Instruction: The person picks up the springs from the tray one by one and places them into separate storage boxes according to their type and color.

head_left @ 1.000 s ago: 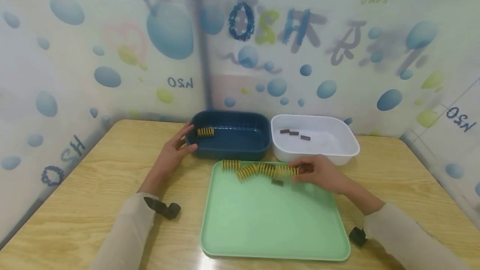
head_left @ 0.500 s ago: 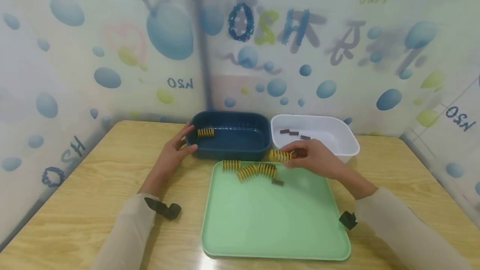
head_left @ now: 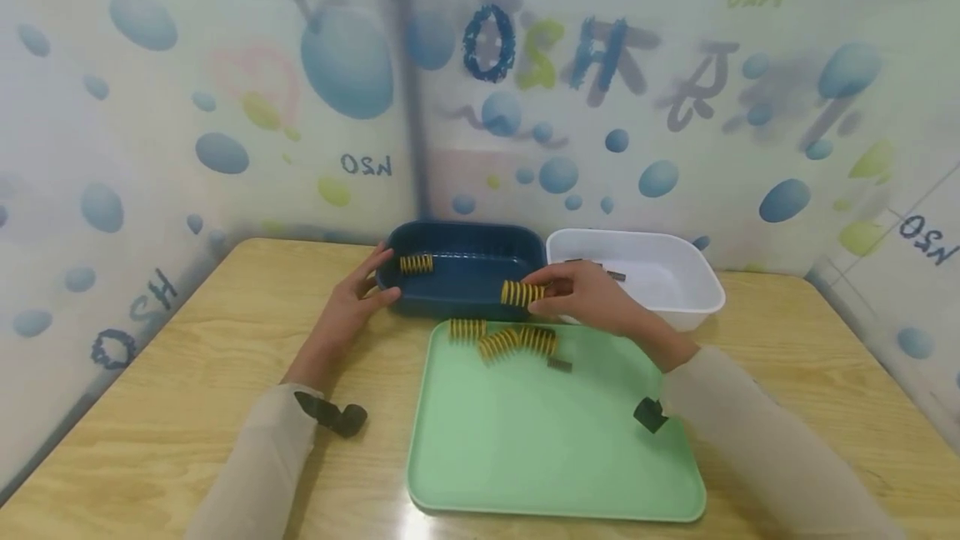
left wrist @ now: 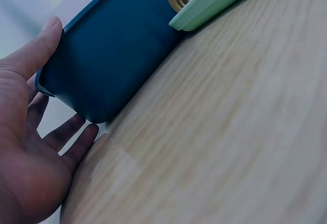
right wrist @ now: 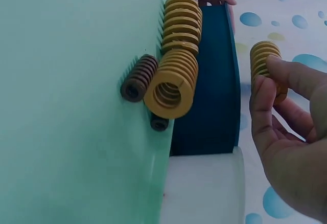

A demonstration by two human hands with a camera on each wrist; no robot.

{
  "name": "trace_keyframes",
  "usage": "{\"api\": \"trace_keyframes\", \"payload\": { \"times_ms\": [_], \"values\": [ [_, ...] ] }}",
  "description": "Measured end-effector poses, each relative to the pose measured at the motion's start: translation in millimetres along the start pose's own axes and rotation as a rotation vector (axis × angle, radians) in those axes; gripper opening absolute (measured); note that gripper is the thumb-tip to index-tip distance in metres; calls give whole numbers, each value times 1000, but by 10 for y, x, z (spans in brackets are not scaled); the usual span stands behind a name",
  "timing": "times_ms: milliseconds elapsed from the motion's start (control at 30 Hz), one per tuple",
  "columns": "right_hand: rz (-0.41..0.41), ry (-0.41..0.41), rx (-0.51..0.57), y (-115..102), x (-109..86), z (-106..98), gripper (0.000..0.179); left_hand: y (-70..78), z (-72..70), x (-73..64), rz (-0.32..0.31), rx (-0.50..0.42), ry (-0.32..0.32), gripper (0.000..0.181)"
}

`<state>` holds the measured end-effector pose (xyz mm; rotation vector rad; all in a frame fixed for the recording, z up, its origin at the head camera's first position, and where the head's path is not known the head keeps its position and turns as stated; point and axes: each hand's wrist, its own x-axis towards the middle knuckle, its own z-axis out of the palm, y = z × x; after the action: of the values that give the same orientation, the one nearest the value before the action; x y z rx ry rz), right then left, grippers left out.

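Pinching a yellow spring (head_left: 521,293) between right fingers (right wrist: 263,114) at the right front of the blue bin (head_left: 465,305), with left fingers (left wrist: 82,144) spread against its left end. Best released low and level, to limit rolling.

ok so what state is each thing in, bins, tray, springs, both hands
Blue bin, upright, one yellow spring inside
White bin, upright, dark springs inside, partly hidden
Green tray, flat on the table
Tray's yellow springs, three visible, lying near the far edge
Tray's dark springs, at least two, lying down
Held yellow spring, pinched, clear of the tray
Left hand, touching the blue bin's left end
Right hand, pinching that spring
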<state>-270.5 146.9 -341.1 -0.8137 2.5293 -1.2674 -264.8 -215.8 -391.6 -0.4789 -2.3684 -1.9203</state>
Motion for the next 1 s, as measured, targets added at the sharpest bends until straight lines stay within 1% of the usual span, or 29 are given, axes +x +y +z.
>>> {"api": "trace_keyframes", "payload": {
  "times_ms": [167, 233, 333, 567, 733, 1000],
  "values": [
    [-7, -11, 3, -22, 123, 100, 36, -178, -25, 64, -7, 17, 7, 64],
    [-6, -12, -11, -54, 175, 128, 37, -216, -30, 74, -10, 22, 11, 63],
    [8, -14, -10, -105, 256, 163, 38, -223, -32, 73, -6, 29, 15, 64],
    [48, -26, 54, -145, 427, 248, 37, -224, -28, 70, -5, 19, 18, 63],
    [65, -33, 49, -155, 515, 295, 38, -223, -26, 68, -5, 23, 10, 63],
    [122, -21, 45, -170, 699, 359, 36, -234, -40, 77, -10, 26, 16, 62]
  ]
}}
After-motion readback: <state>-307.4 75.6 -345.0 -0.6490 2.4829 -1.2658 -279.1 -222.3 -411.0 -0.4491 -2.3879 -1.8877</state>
